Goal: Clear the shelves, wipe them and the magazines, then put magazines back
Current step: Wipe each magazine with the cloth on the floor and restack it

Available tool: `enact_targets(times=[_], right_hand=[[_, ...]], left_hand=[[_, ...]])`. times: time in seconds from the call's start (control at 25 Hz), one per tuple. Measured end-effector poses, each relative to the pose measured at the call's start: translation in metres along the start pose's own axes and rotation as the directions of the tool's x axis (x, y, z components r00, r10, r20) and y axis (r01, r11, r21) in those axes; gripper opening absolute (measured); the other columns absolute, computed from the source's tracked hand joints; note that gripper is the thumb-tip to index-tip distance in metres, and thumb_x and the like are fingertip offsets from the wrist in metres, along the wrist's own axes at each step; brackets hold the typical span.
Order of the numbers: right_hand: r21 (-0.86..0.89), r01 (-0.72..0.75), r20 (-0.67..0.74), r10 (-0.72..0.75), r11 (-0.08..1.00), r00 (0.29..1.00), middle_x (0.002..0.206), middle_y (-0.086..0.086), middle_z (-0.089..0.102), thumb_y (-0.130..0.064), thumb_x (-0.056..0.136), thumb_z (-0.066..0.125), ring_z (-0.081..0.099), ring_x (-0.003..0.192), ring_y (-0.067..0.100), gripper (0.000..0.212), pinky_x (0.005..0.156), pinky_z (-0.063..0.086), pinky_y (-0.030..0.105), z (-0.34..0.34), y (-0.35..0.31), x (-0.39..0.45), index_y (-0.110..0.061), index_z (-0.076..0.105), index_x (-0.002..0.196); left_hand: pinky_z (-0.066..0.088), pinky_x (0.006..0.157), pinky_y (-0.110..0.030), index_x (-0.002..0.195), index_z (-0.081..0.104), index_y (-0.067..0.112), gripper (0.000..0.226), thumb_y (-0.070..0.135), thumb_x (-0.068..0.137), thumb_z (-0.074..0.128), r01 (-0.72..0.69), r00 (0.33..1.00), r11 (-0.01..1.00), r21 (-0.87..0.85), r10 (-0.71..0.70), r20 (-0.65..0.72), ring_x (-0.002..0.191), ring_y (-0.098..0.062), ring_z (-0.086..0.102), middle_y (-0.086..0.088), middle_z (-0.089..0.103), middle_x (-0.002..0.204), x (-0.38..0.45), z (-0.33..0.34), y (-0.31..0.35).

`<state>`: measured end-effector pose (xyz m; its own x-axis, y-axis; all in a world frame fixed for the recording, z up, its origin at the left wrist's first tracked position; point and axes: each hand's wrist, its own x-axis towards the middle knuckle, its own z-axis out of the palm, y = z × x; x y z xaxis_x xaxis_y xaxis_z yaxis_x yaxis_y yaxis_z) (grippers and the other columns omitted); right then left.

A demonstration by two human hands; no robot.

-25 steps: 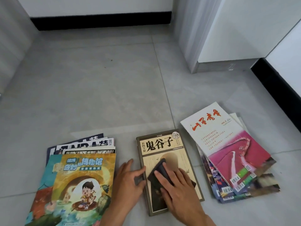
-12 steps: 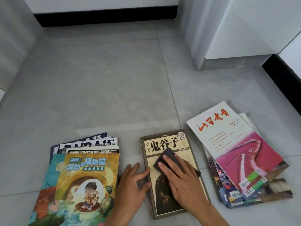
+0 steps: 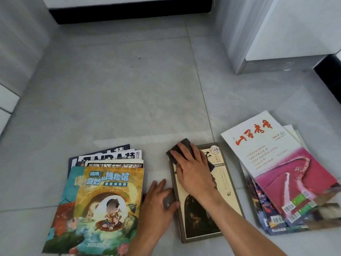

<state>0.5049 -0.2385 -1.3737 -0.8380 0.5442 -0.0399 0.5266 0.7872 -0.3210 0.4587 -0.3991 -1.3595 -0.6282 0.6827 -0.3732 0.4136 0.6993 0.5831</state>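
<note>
Grey cloth (image 3: 181, 149) mostly hidden under right hand (image 3: 191, 171) on book (image 3: 224, 183)

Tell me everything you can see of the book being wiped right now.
The book is a thick olive-bordered volume with a cream cover, black Chinese title and dark lower picture. It lies flat on the grey floor, between two magazine stacks. The right hand presses a dark cloth on its top left corner; the left hand steadies its left edge.

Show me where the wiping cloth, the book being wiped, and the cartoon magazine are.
cloth (image 3: 181, 145), head view, bare top corner past the fingertips
book (image 3: 227, 183), head view, pale right side of cover
cartoon magazine (image 3: 108, 183), head view, centre of top cover
</note>
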Motion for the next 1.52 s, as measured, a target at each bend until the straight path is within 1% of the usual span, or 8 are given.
enact_targets(times=[0.32,0.52,0.64,0.84,1.04,1.24,1.4,1.52], right_hand=[[-0.081,-0.018,0.028,0.020,0.997,0.999,0.159,0.000,0.032,-0.034,0.097,0.033,0.022,0.149,0.039,0.050,0.113,0.033,0.060,0.003,-0.013,-0.052,-0.033,0.045,0.145],[-0.046,-0.047,0.013,0.048,0.998,0.999,0.161,0.004,0.029,-0.025,0.097,0.049,0.018,0.150,0.041,0.049,0.116,0.028,0.061,0.003,-0.021,-0.008,-0.030,0.046,0.146],[-0.075,-0.004,0.000,0.004,0.997,1.000,0.161,-0.001,0.029,-0.031,0.097,0.039,0.021,0.150,0.036,0.048,0.121,0.023,0.052,0.006,-0.018,-0.069,-0.035,0.046,0.144],[-0.074,-0.004,0.069,0.009,0.997,0.998,0.153,-0.003,0.046,-0.041,0.080,0.047,0.037,0.141,0.033,0.052,0.116,0.014,0.044,0.012,-0.018,-0.153,-0.042,0.057,0.132],[-0.024,-0.017,0.016,0.017,1.000,1.000,0.159,0.001,0.033,-0.031,0.098,0.034,0.022,0.150,0.038,0.045,0.120,0.024,0.054,0.000,-0.021,-0.064,-0.036,0.046,0.141],[0.020,-0.071,0.030,0.070,0.997,0.997,0.164,0.003,0.023,-0.027,0.101,0.044,0.013,0.151,0.039,0.045,0.119,0.023,0.057,0.000,-0.026,0.000,-0.031,0.044,0.146],[-0.011,0.010,0.001,-0.010,1.000,1.000,0.162,0.000,0.028,-0.031,0.099,0.039,0.020,0.151,0.034,0.045,0.119,0.027,0.052,0.004,-0.023,-0.097,-0.034,0.044,0.144],[-0.026,0.013,0.033,-0.012,1.000,0.999,0.160,-0.002,0.033,-0.035,0.088,0.044,0.027,0.147,0.032,0.053,0.118,0.017,0.044,0.014,-0.021,-0.180,-0.039,0.048,0.140]], left_hand=[[0.011,0.121,-0.041,0.122,0.060,0.040,0.033,0.034,0.093,0.047,-0.026,0.999,0.991,0.129,0.023,0.025,0.152,-0.014,0.004,0.015,0.018,0.162,-0.002,-0.001,0.003],[0.011,0.123,-0.042,0.126,0.061,0.037,0.040,0.022,0.091,0.047,-0.007,1.000,0.994,0.112,0.005,0.013,0.151,-0.012,0.008,0.015,0.021,0.161,-0.002,-0.004,-0.001],[0.011,0.123,-0.037,0.136,0.054,0.034,0.048,0.016,0.092,0.046,0.014,1.000,0.993,0.114,-0.011,-0.029,0.151,-0.009,0.009,0.018,0.022,0.160,-0.003,-0.004,-0.003],[0.004,0.124,-0.039,0.144,0.044,0.031,0.061,0.006,0.089,0.044,0.037,0.997,0.991,0.129,-0.029,-0.066,0.151,-0.008,0.003,0.017,0.015,0.162,-0.004,0.001,0.007],[0.004,0.124,-0.038,0.145,0.045,0.028,0.061,0.003,0.088,0.048,-0.021,0.995,0.996,0.092,0.029,-0.093,0.151,-0.009,0.009,0.014,0.023,0.160,-0.006,0.007,-0.007],[0.017,0.114,-0.018,0.139,0.054,0.014,0.051,-0.002,0.091,0.048,0.009,0.970,0.993,-0.122,-0.038,-0.240,0.141,-0.015,0.039,0.002,0.046,0.150,-0.007,0.010,-0.013],[0.022,0.114,-0.019,0.136,0.056,0.009,0.049,0.000,0.090,0.044,0.001,0.963,0.981,-0.192,-0.053,-0.263,0.138,-0.018,0.044,-0.004,0.051,0.146,-0.007,0.010,-0.011],[0.026,0.118,-0.027,0.137,0.055,0.012,0.048,0.014,0.093,0.038,-0.002,0.959,0.968,-0.253,-0.070,-0.276,0.140,-0.014,0.041,-0.002,0.049,0.147,-0.011,0.018,-0.014]])
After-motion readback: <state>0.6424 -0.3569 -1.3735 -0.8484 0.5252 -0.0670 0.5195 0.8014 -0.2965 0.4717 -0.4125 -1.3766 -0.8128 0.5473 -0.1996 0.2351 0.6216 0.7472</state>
